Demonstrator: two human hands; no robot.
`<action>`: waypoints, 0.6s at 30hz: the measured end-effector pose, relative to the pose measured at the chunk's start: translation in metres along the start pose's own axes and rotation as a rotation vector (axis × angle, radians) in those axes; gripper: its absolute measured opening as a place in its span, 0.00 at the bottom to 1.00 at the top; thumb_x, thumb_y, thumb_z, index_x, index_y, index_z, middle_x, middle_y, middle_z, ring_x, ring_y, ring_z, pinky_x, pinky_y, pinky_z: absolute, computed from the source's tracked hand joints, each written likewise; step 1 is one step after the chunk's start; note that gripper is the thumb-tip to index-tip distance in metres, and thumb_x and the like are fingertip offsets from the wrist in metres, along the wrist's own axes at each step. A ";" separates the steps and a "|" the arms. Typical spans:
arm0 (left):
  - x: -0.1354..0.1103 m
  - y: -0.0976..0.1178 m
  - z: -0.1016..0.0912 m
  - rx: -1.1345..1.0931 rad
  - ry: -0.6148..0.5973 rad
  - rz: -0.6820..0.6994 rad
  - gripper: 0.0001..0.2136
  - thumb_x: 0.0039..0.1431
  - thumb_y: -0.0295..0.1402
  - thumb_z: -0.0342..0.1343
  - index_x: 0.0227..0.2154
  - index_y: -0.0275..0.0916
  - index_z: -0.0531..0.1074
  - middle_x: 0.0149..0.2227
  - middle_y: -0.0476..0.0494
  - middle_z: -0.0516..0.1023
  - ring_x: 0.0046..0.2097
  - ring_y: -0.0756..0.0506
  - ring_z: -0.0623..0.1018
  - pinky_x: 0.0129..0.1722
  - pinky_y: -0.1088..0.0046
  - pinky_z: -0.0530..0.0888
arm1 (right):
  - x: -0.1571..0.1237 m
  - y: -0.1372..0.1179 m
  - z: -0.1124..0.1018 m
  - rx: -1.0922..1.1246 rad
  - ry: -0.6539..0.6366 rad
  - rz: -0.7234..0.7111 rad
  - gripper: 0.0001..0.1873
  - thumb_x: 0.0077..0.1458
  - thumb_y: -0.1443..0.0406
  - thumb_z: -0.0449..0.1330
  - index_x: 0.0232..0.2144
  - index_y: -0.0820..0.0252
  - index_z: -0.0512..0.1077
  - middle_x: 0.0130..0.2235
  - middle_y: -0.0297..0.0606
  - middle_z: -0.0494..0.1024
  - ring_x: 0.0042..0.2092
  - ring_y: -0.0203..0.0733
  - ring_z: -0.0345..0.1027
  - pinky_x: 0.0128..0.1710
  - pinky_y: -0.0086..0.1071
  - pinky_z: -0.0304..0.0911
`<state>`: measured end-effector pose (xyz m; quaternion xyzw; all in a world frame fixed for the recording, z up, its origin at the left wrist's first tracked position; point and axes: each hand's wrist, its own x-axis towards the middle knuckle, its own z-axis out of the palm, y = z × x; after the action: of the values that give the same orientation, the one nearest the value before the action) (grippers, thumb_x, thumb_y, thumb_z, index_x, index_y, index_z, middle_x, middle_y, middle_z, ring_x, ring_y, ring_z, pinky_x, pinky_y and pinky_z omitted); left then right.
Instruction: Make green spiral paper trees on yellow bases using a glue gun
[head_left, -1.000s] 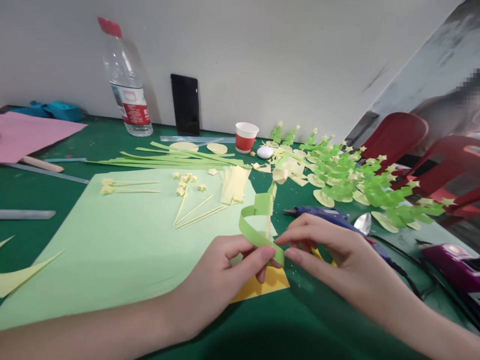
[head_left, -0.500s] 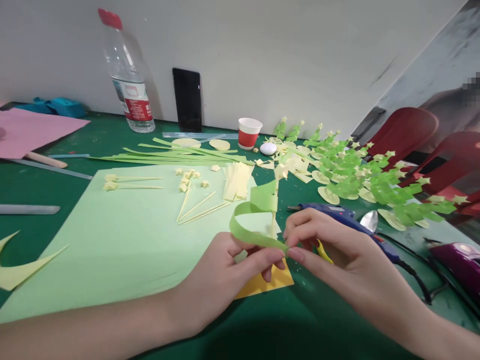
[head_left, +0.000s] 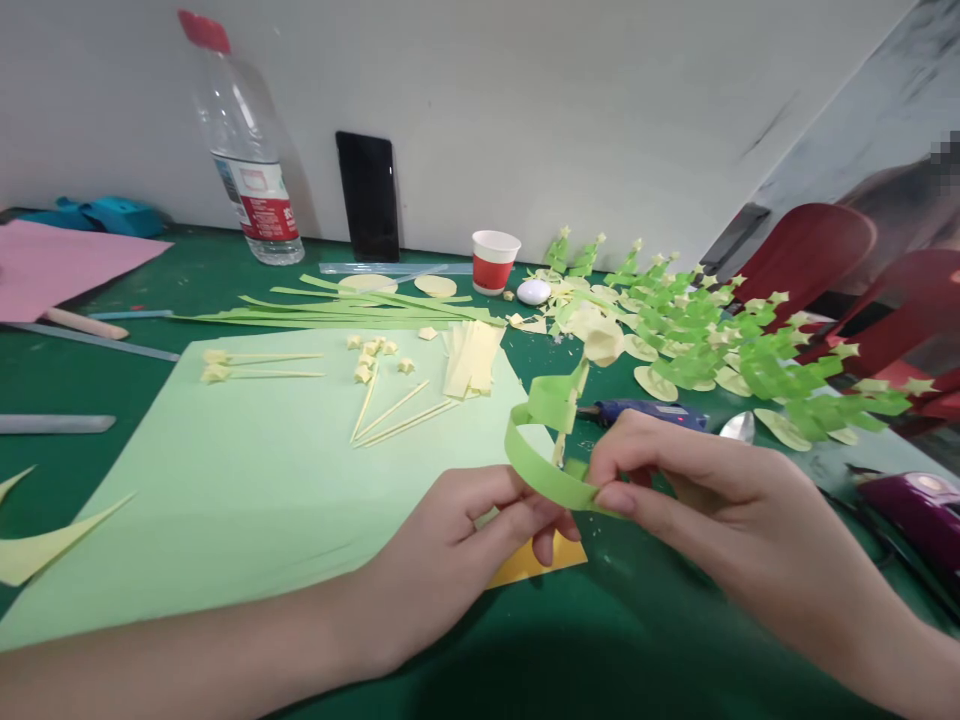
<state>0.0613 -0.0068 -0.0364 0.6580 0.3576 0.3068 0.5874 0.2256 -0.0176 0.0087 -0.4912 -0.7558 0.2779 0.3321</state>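
Note:
Both hands meet low in the middle of the view, over the green table. My left hand (head_left: 465,540) pinches a curled green paper strip (head_left: 536,450) between thumb and fingers. My right hand (head_left: 675,500) pinches the same strip from the right, fingertips touching the left ones. The strip winds up around a thin pale yellow stick (head_left: 571,400) topped with a small yellow star (head_left: 602,345). A yellow paper piece (head_left: 529,565) lies under the left fingers. A large light green sheet (head_left: 247,480) lies to the left.
A blue glue gun (head_left: 651,413) and a spoon (head_left: 739,427) lie behind my right hand. Several finished green paper trees (head_left: 720,345) stand to the right. Water bottle (head_left: 244,160), phone (head_left: 367,195), red cup (head_left: 493,262), green strips (head_left: 337,310), pink sheet (head_left: 52,265), purple tool (head_left: 911,515).
Both hands have shifted slightly right with the strip. The stick with its star now leans right, and the strip's loop is tighter around it.

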 end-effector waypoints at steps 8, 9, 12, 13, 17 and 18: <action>0.000 0.000 -0.001 0.039 -0.024 0.025 0.12 0.56 0.30 0.44 0.22 0.38 0.70 0.23 0.53 0.71 0.28 0.52 0.71 0.32 0.82 0.66 | 0.004 -0.003 0.002 -0.002 0.007 0.086 0.08 0.43 0.65 0.56 0.16 0.56 0.67 0.18 0.30 0.68 0.21 0.31 0.58 0.19 0.23 0.56; 0.000 0.000 -0.001 0.043 -0.025 0.030 0.12 0.56 0.30 0.45 0.21 0.38 0.70 0.23 0.53 0.71 0.28 0.52 0.71 0.32 0.83 0.66 | 0.004 -0.003 0.002 0.001 0.008 0.090 0.08 0.43 0.65 0.56 0.16 0.56 0.68 0.18 0.29 0.68 0.21 0.31 0.59 0.19 0.22 0.56; 0.000 0.001 -0.001 0.063 -0.027 0.037 0.13 0.56 0.32 0.45 0.20 0.38 0.70 0.23 0.52 0.73 0.28 0.52 0.71 0.32 0.82 0.67 | 0.004 -0.004 0.003 0.002 0.019 0.103 0.07 0.42 0.64 0.57 0.15 0.56 0.68 0.18 0.29 0.68 0.21 0.31 0.59 0.19 0.23 0.56; 0.000 0.001 -0.001 0.069 -0.028 0.038 0.14 0.56 0.32 0.45 0.20 0.38 0.70 0.23 0.52 0.73 0.28 0.52 0.71 0.32 0.82 0.67 | 0.004 -0.004 0.003 -0.001 0.023 0.106 0.08 0.42 0.64 0.57 0.15 0.56 0.68 0.18 0.29 0.68 0.21 0.31 0.58 0.19 0.23 0.56; 0.001 0.001 0.000 0.073 -0.037 0.045 0.14 0.57 0.32 0.45 0.19 0.38 0.70 0.23 0.52 0.73 0.28 0.52 0.71 0.31 0.82 0.67 | 0.004 -0.003 0.003 -0.004 0.044 0.120 0.07 0.42 0.64 0.57 0.15 0.55 0.68 0.18 0.29 0.69 0.21 0.30 0.59 0.20 0.22 0.57; 0.001 0.001 0.000 0.069 -0.040 0.047 0.14 0.57 0.32 0.45 0.19 0.38 0.70 0.23 0.53 0.73 0.27 0.53 0.71 0.31 0.83 0.67 | 0.004 -0.003 0.003 -0.005 0.052 0.120 0.07 0.42 0.64 0.58 0.15 0.55 0.68 0.19 0.29 0.69 0.21 0.30 0.59 0.20 0.22 0.57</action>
<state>0.0619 -0.0059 -0.0353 0.6921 0.3406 0.2948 0.5640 0.2207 -0.0155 0.0102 -0.5432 -0.7169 0.2828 0.3332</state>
